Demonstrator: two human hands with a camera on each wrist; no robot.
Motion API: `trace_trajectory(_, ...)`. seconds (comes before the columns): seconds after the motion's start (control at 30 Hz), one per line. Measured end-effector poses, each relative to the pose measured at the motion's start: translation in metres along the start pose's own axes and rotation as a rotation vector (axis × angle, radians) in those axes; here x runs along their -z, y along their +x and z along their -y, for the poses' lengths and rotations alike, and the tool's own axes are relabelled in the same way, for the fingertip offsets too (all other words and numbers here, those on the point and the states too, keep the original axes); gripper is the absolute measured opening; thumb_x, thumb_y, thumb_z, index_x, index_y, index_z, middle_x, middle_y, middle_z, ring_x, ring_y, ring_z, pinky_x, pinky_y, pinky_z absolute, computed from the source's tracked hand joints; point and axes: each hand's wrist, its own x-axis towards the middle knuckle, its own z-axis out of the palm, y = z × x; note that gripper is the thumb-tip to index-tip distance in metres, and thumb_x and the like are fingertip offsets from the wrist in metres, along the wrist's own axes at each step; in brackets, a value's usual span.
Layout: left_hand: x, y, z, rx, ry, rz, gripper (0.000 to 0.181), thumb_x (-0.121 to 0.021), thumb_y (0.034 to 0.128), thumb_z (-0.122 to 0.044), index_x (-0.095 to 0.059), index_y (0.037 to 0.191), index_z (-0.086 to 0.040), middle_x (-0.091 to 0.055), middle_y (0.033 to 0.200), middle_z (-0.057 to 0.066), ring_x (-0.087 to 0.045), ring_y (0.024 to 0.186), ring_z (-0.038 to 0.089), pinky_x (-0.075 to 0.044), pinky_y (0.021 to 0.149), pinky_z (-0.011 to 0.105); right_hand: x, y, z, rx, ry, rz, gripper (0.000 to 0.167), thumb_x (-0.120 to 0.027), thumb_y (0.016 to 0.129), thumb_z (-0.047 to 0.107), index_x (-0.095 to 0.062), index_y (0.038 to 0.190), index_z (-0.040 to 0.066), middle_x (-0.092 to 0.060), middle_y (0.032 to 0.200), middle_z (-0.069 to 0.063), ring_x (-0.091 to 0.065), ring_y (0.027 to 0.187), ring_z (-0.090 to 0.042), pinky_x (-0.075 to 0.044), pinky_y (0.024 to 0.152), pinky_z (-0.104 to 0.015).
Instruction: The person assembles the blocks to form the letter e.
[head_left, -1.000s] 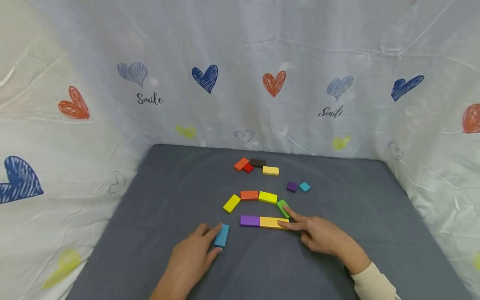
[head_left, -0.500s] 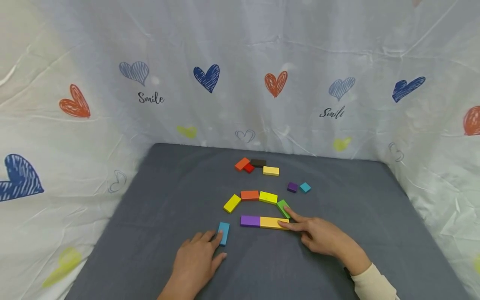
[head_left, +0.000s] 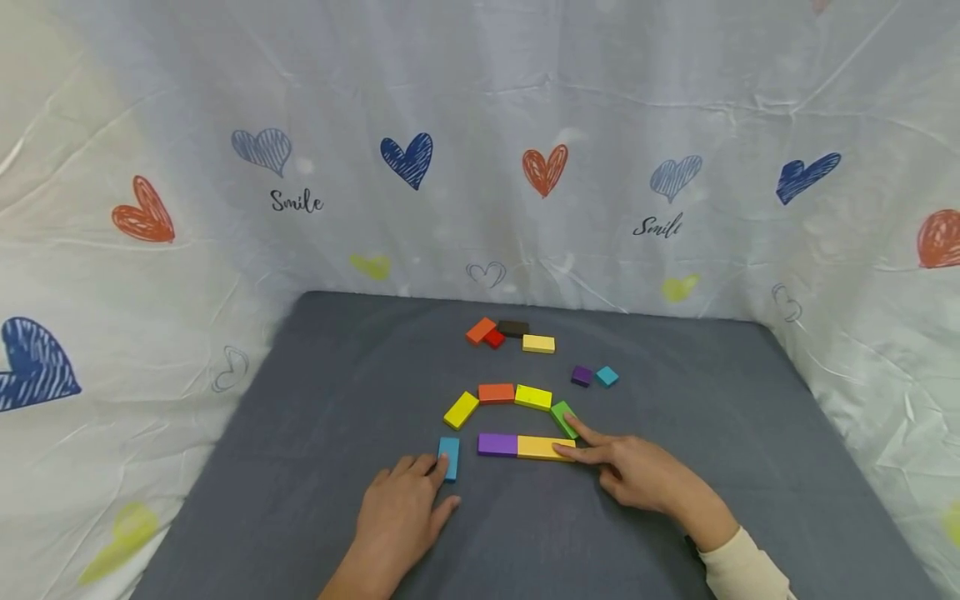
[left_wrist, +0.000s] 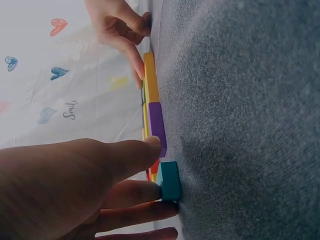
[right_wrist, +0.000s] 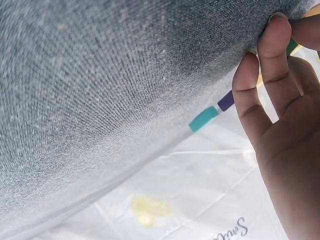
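In the head view, the tip of my left hand's (head_left: 397, 512) index finger rests on a blue block (head_left: 449, 458), its thumb spread apart. My right hand (head_left: 637, 471) has two fingers stretched out, one touching a green block (head_left: 564, 418) and the other an orange-yellow block (head_left: 536, 448). End to end with the latter lies a purple block (head_left: 497, 445). Behind this row, a yellow block (head_left: 461, 410), an orange block (head_left: 496, 393), another yellow block (head_left: 533, 397) and the green one form an arch. In the left wrist view, the blue block (left_wrist: 171, 181) lies at the fingertips.
Farther back on the grey cloth (head_left: 360, 367) are an orange block (head_left: 481, 330), a red block (head_left: 493, 338), a black block (head_left: 513, 329) and a pale yellow block (head_left: 538, 343). A small purple block (head_left: 581, 376) and a small blue block (head_left: 607, 377) lie behind the arch's right end.
The left thumb has come off the blue block, which has slid away from me and slightly right, turning a little straighter. My right hand stays on its two blocks.
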Motion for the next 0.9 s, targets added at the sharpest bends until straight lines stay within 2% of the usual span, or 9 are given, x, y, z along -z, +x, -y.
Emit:
trace_trajectory(0.17,0.0,0.005,0.0,0.005,0.008,0.005,0.062,-0.072,0.0963,-0.056,-0.066,0.147,-0.021,-0.067,0.138,0.002,-0.062,0.125,0.026,-0.054,0.096,0.052,-0.001,0.0,0.0,-0.002,-0.002,-0.009,0.079,-0.06,0.093,-0.005,-0.051,0.155,0.042,-0.029,0.173,0.002,-0.019,0.051,-0.001,-0.025,0.051,-0.018)
trace_trajectory(0.4,0.0,0.011,0.001,0.015,-0.001,0.026,0.062,-0.072,0.0968,-0.056,-0.066,0.147,-0.021,-0.067,0.139,0.002,-0.061,0.125,0.026,-0.053,0.098,0.053,-0.001,-0.001,0.001,0.042,0.002,-0.051,0.077,-0.06,0.092,-0.008,-0.055,0.155,0.036,-0.033,0.172,-0.003,-0.017,0.051,0.001,-0.025,0.05,-0.018)
trace_trajectory(0.67,0.0,0.015,0.001,0.034,0.015,0.064,0.064,-0.071,0.0963,-0.059,-0.064,0.149,-0.022,-0.066,0.139,0.002,-0.062,0.124,0.026,-0.054,0.098,0.052,-0.002,0.0,0.001,0.015,0.01,-0.027,0.079,-0.06,0.092,-0.007,-0.053,0.155,0.039,-0.03,0.173,0.0,-0.017,0.051,-0.001,-0.024,0.051,-0.018)
trace_trajectory(0.9,-0.001,0.016,0.001,0.023,0.033,0.043,0.065,-0.071,0.0964,-0.059,-0.065,0.148,-0.021,-0.067,0.138,0.002,-0.063,0.121,0.025,-0.055,0.096,0.05,-0.002,-0.001,0.001,0.027,0.009,-0.037,0.079,-0.061,0.091,-0.008,-0.054,0.155,0.037,-0.031,0.173,-0.002,-0.017,0.05,0.0,-0.025,0.05,-0.018)
